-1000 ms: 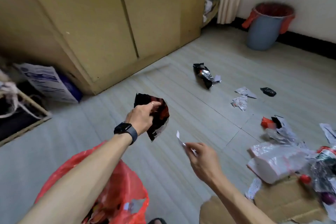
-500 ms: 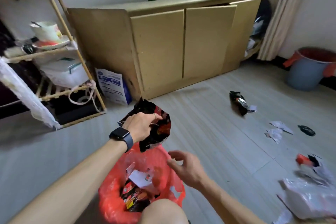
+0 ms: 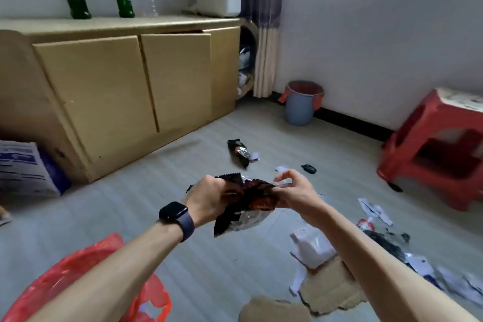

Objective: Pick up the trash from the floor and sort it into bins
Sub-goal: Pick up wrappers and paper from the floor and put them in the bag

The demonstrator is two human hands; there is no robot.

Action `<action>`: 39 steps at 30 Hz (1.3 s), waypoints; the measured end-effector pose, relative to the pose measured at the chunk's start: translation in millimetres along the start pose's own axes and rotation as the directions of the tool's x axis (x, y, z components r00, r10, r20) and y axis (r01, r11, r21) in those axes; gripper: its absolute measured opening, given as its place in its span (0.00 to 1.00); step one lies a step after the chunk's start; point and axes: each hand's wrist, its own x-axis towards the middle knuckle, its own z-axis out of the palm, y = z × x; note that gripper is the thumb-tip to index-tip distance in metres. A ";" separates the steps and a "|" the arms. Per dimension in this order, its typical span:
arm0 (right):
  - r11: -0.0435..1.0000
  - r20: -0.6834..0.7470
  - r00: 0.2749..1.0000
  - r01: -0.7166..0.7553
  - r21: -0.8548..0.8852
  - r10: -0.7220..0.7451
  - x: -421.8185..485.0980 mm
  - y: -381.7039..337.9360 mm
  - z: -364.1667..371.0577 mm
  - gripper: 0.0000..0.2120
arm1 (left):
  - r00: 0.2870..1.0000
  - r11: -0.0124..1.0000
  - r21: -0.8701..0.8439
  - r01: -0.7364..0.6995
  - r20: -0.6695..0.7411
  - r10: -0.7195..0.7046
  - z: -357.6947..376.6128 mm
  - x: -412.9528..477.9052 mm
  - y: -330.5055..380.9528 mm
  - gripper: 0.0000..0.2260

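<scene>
item: red plastic bag (image 3: 86,277), nearest, lower left under the left forearm; open mouth not visible from here. half a second ago it sat directly beneath the hands with wrappers inside; now it lies off to the side.

item: cardboard pieces (image 3: 329,287) and white plastic bag (image 3: 311,246), lower right on the floor (image 3: 130,217), beside mixed paper and foil litter (image 3: 392,243) under the right forearm. not yet collected.

item: black-and-red snack wrapper (image 3: 248,206), held in the air between both hands, foil lining showing at its lower edge. change: a moment back the left hand alone carried it; the right hand, which had held a white paper scrap and then hung free over the bag, has joined.

item: left hand (image 3: 206,198), watch on wrist, clenched on the wrapper's left end.

item: right hand (image 3: 292,191), pinching the wrapper's right end with thumb and fingers.

judgement: the paper scrap looks deposited; the wrapper seems to be being crumpled or flattened before going into the red bag.

item: second dark wrapper (image 3: 239,153), white scraps (image 3: 282,168), small black piece (image 3: 309,168), mid-floor, still to gather.

item: red stool (image 3: 431,149), right.

item: blue bin with red liner (image 3: 300,104), far, against the wall by the curtain.
</scene>
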 end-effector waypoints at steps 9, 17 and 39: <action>0.976 0.085 0.996 -0.044 0.211 0.027 -7.5 8.2 -59.8 0.09 | 0.977 0.689 -0.702 0.181 0.050 -0.205 8.7 11.0 28.0 0.08; 0.973 0.156 0.970 0.205 -0.107 -0.187 -6.7 -6.2 -50.1 0.23 | 0.933 0.521 -0.820 0.239 0.045 -0.358 -1.5 31.4 42.3 0.04; 0.977 0.046 0.976 0.212 -0.018 -0.211 -3.4 7.3 -31.7 0.23 | 0.804 0.138 -0.801 0.582 0.541 -0.248 -7.5 11.8 33.9 0.12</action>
